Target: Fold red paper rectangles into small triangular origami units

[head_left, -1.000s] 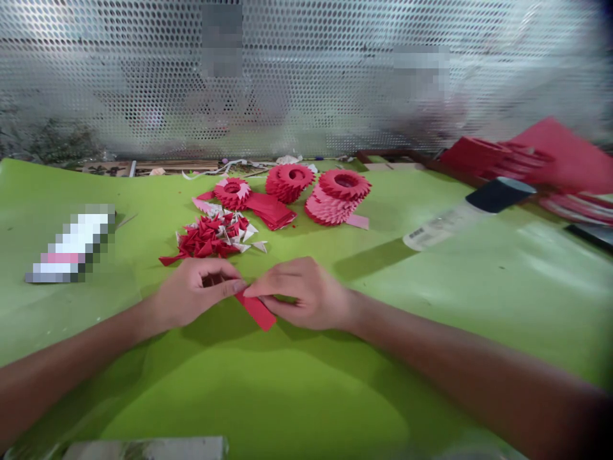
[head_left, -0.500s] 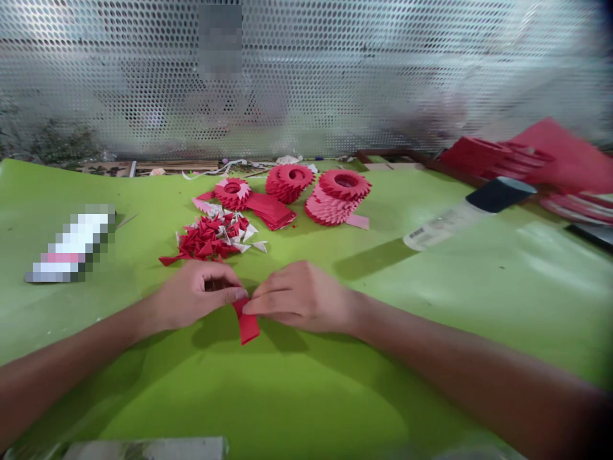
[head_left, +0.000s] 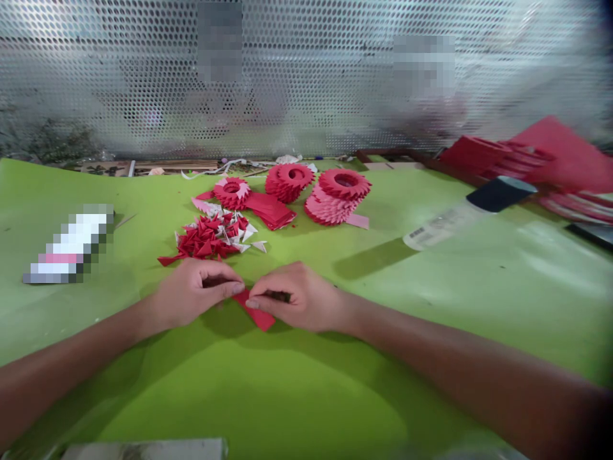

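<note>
A narrow red paper strip (head_left: 263, 319) is pinched between both hands, low over the green tabletop. My left hand (head_left: 194, 291) grips its upper left end between thumb and fingers. My right hand (head_left: 299, 297) pinches it a little farther down, and the lower end sticks out free below the fingertips. Part of the paper lies hidden behind the fingers. Just beyond my left hand is a pile of small folded paper triangles (head_left: 205, 237), red and white. Behind that, a flat stack of red paper pieces (head_left: 271, 211) rests on the table.
Beyond the pile stand a small red-and-pink paper ring (head_left: 232, 190), a red ring stack (head_left: 288, 182) and a taller red-and-pink one (head_left: 341, 197). A clear bottle with a black cap (head_left: 447, 220) is at right, red paper sheets (head_left: 550, 153) farther back. A perforated metal panel (head_left: 306, 83) closes the rear.
The strip's free lower end has swung to the right and slightly up. My right hand's fingers have shifted their hold, with thumb and finger now bowed apart behind the pinch.
</note>
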{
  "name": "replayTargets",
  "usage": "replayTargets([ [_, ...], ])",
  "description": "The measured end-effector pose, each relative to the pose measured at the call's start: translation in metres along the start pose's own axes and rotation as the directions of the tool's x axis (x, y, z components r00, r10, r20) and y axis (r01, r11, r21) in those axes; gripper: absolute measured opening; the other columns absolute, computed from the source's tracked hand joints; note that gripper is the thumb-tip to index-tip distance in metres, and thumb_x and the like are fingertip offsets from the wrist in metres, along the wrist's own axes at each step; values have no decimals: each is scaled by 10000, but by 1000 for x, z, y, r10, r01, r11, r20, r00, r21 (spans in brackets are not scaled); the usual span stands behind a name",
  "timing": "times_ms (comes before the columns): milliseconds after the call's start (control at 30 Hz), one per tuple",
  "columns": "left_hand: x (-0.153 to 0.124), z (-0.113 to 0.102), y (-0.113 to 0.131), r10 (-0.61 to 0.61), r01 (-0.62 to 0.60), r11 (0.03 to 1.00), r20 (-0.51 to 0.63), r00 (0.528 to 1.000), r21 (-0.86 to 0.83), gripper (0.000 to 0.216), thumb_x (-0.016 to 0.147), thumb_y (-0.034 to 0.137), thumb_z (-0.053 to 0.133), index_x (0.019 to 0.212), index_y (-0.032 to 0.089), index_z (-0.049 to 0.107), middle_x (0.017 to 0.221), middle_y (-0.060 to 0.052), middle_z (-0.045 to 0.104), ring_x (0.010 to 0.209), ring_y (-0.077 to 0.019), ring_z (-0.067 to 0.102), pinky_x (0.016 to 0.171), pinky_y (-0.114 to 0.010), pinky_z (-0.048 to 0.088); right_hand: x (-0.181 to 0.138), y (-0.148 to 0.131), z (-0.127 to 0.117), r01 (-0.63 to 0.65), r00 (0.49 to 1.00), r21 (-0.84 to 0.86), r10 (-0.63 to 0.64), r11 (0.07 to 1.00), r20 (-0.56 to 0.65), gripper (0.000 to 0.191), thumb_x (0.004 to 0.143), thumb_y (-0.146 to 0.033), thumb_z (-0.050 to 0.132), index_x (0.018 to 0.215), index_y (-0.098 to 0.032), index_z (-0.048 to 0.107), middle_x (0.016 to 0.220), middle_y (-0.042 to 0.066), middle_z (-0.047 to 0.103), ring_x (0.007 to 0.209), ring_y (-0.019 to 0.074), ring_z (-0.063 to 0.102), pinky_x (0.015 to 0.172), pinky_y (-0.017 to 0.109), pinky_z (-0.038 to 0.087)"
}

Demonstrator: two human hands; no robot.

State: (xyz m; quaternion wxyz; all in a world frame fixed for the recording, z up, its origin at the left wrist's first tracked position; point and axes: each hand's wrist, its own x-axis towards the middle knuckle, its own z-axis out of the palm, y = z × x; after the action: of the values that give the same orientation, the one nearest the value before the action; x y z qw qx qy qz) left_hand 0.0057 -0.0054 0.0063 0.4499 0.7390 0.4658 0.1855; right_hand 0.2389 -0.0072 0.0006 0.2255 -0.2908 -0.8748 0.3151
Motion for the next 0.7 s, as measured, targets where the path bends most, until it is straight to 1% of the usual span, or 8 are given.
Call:
replayTargets([
  [67, 0, 0, -1, -10, 10, 1000, 2, 1000, -26, 330, 887, 487, 630, 911, 184, 759, 803, -25, 729, 658, -149, 610, 598, -261, 446, 0, -1, -1, 12, 1000, 35, -12, 999, -18, 247, 995, -282, 573, 876, -156, 750, 683, -11, 712, 527, 79, 554, 490, 196, 381],
  [133, 0, -1, -2, -17, 17, 998, 5, 1000, -58, 342, 888, 497, 629, 914, 181, 755, 796, -25, 722, 650, -144, 603, 590, -256, 446, -1, -1, -2, 58, 998, 94, -56, 994, -21, 200, 983, -202, 547, 993, -153, 740, 766, -1, 743, 534, 72, 563, 492, 188, 405],
  [200, 1, -2, -2, -18, 19, 996, 6, 1000, -83, 339, 890, 496, 633, 913, 181, 754, 804, -25, 721, 648, -137, 602, 590, -250, 448, -2, 1, -2, 119, 992, 102, -115, 988, -41, 248, 931, -97, 538, 1085, -161, 722, 870, 11, 768, 540, 66, 577, 515, 187, 440],
  [267, 1, -3, -1, -10, 11, 995, 9, 1000, -95, 328, 889, 489, 640, 914, 183, 754, 813, -24, 722, 652, -132, 603, 593, -245, 451, -3, 3, -1, 169, 984, 69, -164, 983, -72, 279, 888, -52, 555, 1075, -172, 723, 909, 15, 776, 574, 70, 611, 557, 194, 477],
  [400, 1, -3, -1, -7, 10, 993, 25, 1000, -114, 317, 886, 480, 643, 914, 184, 752, 827, -25, 725, 646, -131, 604, 590, -245, 463, -1, 4, 0, 208, 976, 53, -204, 977, -75, 145, 917, -128, 632, 1014, -181, 726, 899, 19, 777, 719, 102, 695, 670, 214, 536],
  [500, 1, -2, -2, -21, 23, 995, 25, 999, -97, 327, 886, 491, 638, 917, 188, 754, 812, -26, 726, 628, -134, 588, 560, -244, 446, 0, 4, 0, 204, 978, 41, -202, 978, -43, 123, 923, -149, 668, 1026, -187, 722, 929, 19, 775, 763, 111, 705, 711, 224, 539],
  [600, 1, -1, -2, 1, 0, 997, 15, 1000, -83, 312, 885, 479, 640, 906, 192, 762, 817, -26, 732, 669, -142, 603, 593, -245, 456, 1, 4, 0, 199, 979, 40, -198, 979, -40, 81, 925, -188, 695, 998, -190, 730, 916, 13, 773, 772, 118, 700, 729, 234, 529],
  [700, 2, 0, -2, 11, -9, 997, 19, 1000, -82, 303, 877, 465, 642, 898, 190, 767, 820, -29, 737, 686, -149, 623, 623, -253, 472, 1, 5, 2, 188, 981, 41, -186, 981, -64, 74, 922, -244, 713, 962, -188, 737, 863, 6, 764, 726, 117, 678, 705, 240, 512],
])
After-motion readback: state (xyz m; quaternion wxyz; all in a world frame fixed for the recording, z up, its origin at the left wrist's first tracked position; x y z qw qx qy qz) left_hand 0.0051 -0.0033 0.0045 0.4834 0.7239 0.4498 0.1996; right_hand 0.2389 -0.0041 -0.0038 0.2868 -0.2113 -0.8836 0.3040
